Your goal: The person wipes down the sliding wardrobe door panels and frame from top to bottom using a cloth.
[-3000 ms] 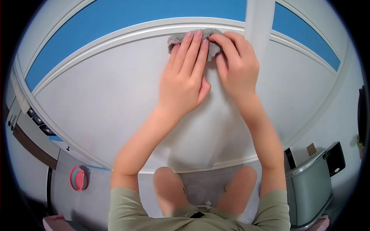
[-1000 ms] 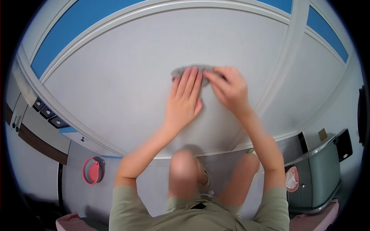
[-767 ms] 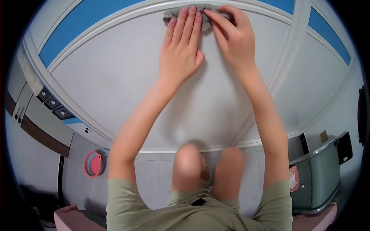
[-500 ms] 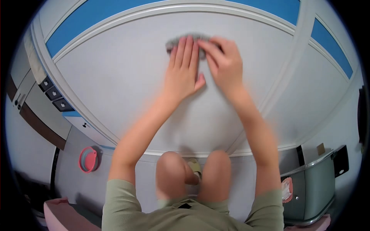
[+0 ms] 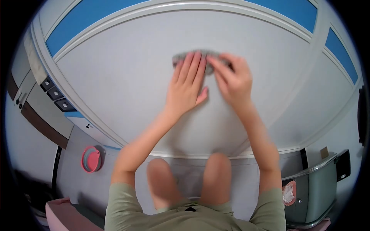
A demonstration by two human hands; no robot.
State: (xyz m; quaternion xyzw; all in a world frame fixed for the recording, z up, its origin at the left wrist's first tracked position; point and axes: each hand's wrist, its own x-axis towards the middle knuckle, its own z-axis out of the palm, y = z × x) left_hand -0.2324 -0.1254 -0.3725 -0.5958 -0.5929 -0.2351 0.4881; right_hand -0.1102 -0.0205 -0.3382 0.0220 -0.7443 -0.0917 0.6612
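Observation:
A grey fluffy cloth (image 5: 209, 68) lies pressed against the white panel (image 5: 127, 69) of a large door with blue strips. My left hand (image 5: 185, 84) is flat on the cloth's left part, fingers stretched out and thumb held apart. At the cloth's right end, my right hand (image 5: 236, 82) has its fingers bent and grips the cloth between thumb and fingers. Slight blur covers the cloth and the fingertips of the right hand.
A pink and grey basin (image 5: 91, 159) stands on the floor at the left, near small dark drawers (image 5: 55, 93). At the right is a green cabinet (image 5: 320, 190) with a silvery edge. A vertical white frame (image 5: 308, 61) borders the panel.
Both hands and the cloth have moved up to the panel's top border and back down, and now sit lower on the panel. The view has shifted, and the knees have moved.

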